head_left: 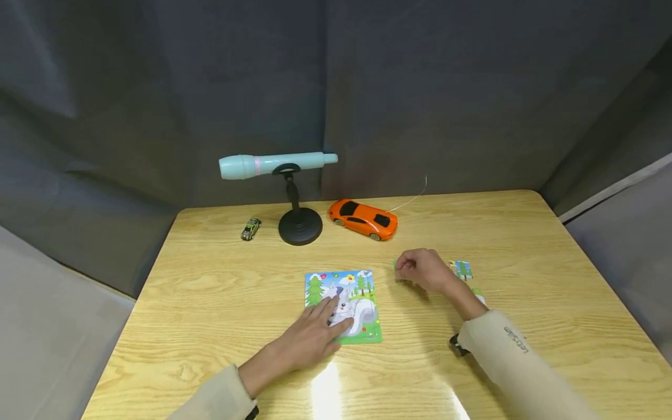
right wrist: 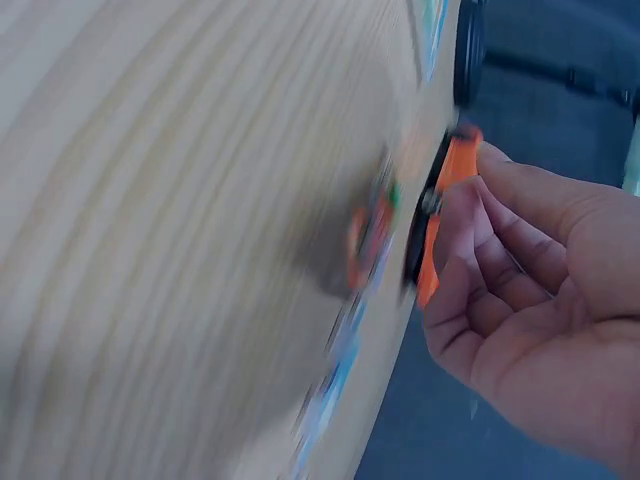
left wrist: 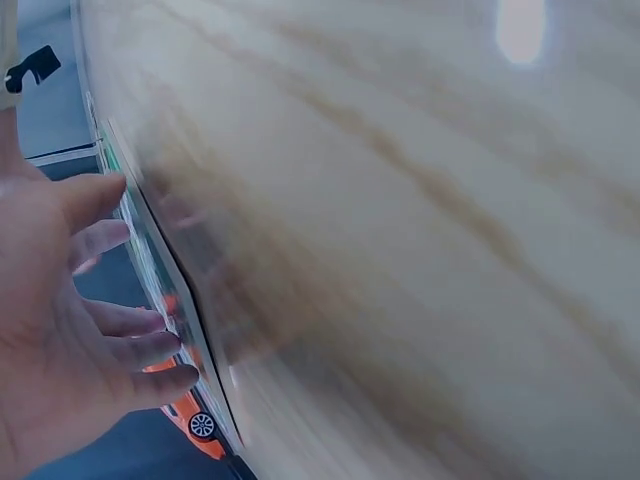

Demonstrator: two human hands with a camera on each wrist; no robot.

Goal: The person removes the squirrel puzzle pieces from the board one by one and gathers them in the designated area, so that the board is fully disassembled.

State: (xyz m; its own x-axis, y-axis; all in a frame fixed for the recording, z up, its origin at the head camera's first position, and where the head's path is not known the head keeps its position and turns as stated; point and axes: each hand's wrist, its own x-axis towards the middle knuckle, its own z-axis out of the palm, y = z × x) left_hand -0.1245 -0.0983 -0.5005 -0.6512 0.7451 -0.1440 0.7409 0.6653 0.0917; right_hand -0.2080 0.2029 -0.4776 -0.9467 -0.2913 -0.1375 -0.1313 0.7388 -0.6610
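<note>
On the wooden desk (head_left: 220,291), the person's left hand (head_left: 314,338) lies flat on a colourful puzzle board (head_left: 343,303) showing a pale animal among green trees. Its fingers (head_left: 329,312) are straight and spread, pressing on the lower left part of the board without curling round it. The left wrist view shows the same: the fingers (left wrist: 125,320) extend loosely along the board's edge (left wrist: 165,290).

The right hand (head_left: 422,269) sits to the right of the board, knuckles up, fingers curled down toward the desk. At its fingertips, a small green edge of a puzzle piece (head_left: 397,273) peeks out; the fingers seem to pinch it, though the right wrist view is too blurred to confirm the hold. Just behind this hand lies another loose puzzle piece (head_left: 462,269) with trees printed on it, and a further scrap shows near the wrist.

Toward the far edge of the desk stand an orange toy car (head_left: 363,219), a small green toy car (head_left: 251,228), and a black stand (head_left: 300,224) holding a pale blue toy microphone (head_left: 275,165). Dark curtains surround the desk.
</note>
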